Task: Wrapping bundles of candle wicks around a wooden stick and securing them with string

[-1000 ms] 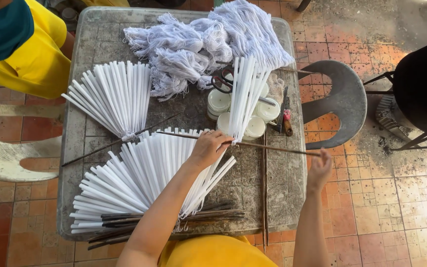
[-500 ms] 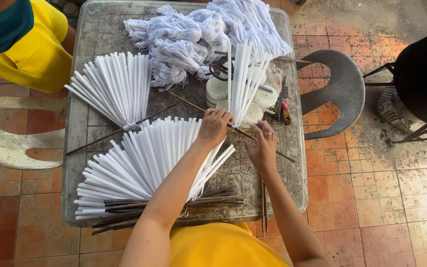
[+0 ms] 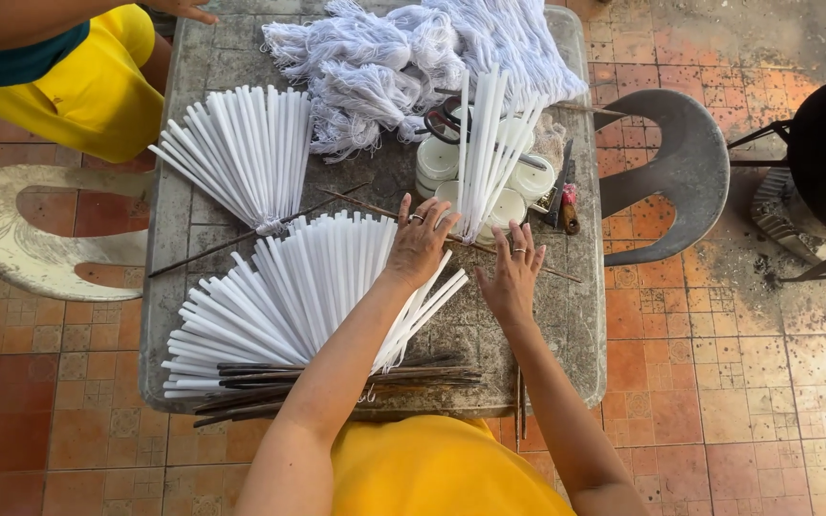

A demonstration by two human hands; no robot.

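Note:
My left hand point(image 3: 420, 241) lies palm down, fingers apart, on the right end of a large fan of white strips point(image 3: 279, 306) spread over the stone table point(image 3: 566, 325). Just to its right, my right hand point(image 3: 513, 272) rests flat with spread fingers on the bare tabletop. A thin brown stick point(image 3: 556, 273) runs under both hands. Neither hand grips anything. Beyond the hands, a bundle of white strips point(image 3: 485, 153) stands over white round tubs point(image 3: 437, 158).
A second white fan point(image 3: 241, 153) lies at the back left, with heaps of white thread point(image 3: 413, 57) and scissors point(image 3: 446, 119) behind. Dark sticks point(image 3: 336, 382) line the front edge. A grey chair point(image 3: 681, 172) stands right, a white chair point(image 3: 11, 239) left, and another person in yellow point(image 3: 97, 86) sits far left.
My right hand came in from the table's right edge and settled beside my left hand. My left hand stayed on the fan.

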